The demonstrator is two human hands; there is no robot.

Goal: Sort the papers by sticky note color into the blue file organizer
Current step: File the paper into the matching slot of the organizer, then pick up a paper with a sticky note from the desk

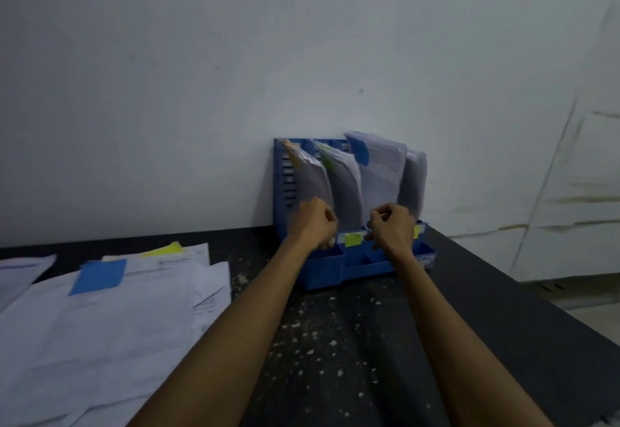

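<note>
While four bundles (382, 171) fill the organizer (322, 272), left hand (315, 223) and right hand (392, 227) curl, grip unclear.

2 bare forearms, the left forearm (241, 326) and the right forearm (453, 326), both long and slim; bare wrists run into the left hand (315, 225) and the right hand (392, 228); knuckles blurred.

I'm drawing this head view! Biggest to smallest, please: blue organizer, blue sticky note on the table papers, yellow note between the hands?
blue organizer
blue sticky note
yellow note
The second is nearer; real sizes may match.
</note>
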